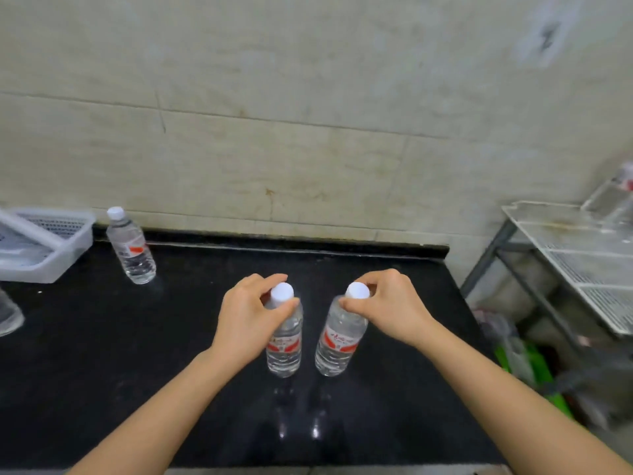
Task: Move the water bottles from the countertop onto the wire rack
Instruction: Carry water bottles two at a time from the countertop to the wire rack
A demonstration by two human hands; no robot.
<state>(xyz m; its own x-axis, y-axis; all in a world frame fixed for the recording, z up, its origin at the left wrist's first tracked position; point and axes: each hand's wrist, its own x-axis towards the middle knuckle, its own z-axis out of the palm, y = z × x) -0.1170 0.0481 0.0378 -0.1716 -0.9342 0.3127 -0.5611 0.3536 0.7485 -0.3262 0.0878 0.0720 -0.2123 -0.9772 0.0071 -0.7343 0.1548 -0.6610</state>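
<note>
left hand (251, 313): curling round the neck of the left bottle (285, 341), just under its white cap; thumb + fingers closing on it, palm side facing in.
right hand (387, 305): pinching the neck of the right bottle (339, 337) the same way, fingers bending over the top, thumb pressing near the shoulder.
left bottle: standing upright on the countertop (120, 354), clear w/ red-and-white label, base reflecting in the glossy black surface.
right bottle: tilting slightly w/ top leaning right; cannot tell if base is touching the top or lifting off. sitting just beside the left bottle, not touching it.
third bottle (131, 246): standing alone near the back left of the counter, well apart from both hands, leaning a bit in the wide-angle view.
white basket (68, 234): sitting at far left edge, just beside the third bottle.
clear container (8, 313): showing partly at the left edge, cropped.
wire rack (582, 255): standing to the right of the counter, well apart from the held bottles; something clear + blurry w/ a red patch lying on its far end, too blurry to be sure what it is.
wall (274, 132): beige tiles running behind everything.
</note>
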